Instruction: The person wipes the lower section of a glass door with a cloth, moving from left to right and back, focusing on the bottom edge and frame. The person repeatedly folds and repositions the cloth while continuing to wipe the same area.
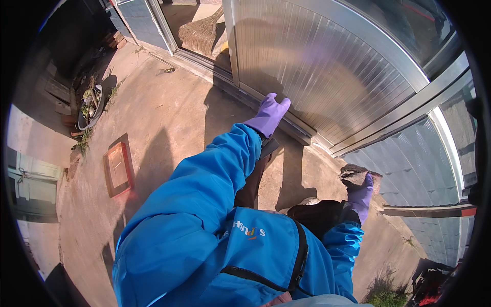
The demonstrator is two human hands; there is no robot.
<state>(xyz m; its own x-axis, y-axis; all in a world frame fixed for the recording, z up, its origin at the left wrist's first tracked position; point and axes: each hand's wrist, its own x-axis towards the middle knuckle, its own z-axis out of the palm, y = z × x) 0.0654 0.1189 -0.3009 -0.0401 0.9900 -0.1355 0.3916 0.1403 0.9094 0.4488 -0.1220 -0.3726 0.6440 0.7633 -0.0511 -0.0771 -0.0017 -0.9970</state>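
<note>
My left hand [268, 115], in a purple rubber glove, reaches out by the lower rail of an aluminium sliding door [318, 65]. Two of its digits stand apart, and nothing shows between them. Whether the fingertips touch the door cannot be told. Low on the right, my right hand [361, 199], gloved the same way, grips a crumpled grey and pinkish cloth [353, 174]. That cloth is close to the grey tiled wall [402, 161] beside the door frame. My blue jacket sleeves cover both arms.
A straw broom [199, 33] is visible through the doorway. On the concrete ground [172, 99] lies a shallow red-rimmed frame or tray [119, 169]. Further left, a basin [92, 107] holds plant scraps, with bricks [115, 39] beyond. Grass [385, 291] grows at lower right.
</note>
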